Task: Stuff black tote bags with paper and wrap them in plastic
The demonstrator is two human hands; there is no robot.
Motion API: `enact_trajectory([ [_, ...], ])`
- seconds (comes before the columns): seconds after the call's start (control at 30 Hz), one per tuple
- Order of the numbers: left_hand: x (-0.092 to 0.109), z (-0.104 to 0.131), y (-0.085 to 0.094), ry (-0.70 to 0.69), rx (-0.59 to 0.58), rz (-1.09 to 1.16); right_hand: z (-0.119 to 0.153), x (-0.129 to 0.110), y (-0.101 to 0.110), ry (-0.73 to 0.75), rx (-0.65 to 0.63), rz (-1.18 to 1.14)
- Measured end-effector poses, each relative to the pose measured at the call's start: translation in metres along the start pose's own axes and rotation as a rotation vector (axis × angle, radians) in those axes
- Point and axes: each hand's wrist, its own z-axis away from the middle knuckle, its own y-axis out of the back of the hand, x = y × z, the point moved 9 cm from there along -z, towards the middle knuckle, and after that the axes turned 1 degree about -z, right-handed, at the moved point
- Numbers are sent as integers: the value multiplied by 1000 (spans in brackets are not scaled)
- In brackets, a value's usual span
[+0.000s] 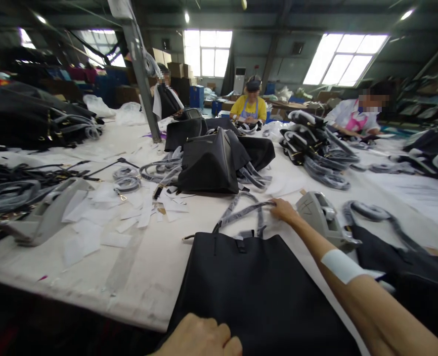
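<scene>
A large black bag [256, 291] lies on the near edge of the table, its top pointing away from me. Two handles wrapped in clear film [237, 215] extend from its top edge. My right hand [283, 210] is stretched out past the bag, its fingers closed on the end of a wrapped handle. Low in the view, my left hand [204, 337] rests at the bag's lower left side with its fingers curled; what they hold, if anything, is hidden.
Grey tape dispensers stand right [321, 217] and left [48, 212]. White paper slips [89, 232] lie left. Black bags [211, 163] are piled ahead, beside a metal post [141, 69]. Three people sit or stand across the table [159, 296].
</scene>
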Motion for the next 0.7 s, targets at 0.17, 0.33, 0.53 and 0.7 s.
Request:
enact_trajectory([
  [0.17,-7,-9,38,17,-146,164,-2,-26,-12,64,-3,-110],
  [0.33,-15,-7,69,56,-227,345,-8,-60,-20,154,99,-78],
  [0.53,-14,-7,60,38,-229,342,-11,-62,-45,106,13,137],
  [0.7,-19,0,60,59,-176,336,-13,-56,-22,83,19,205],
])
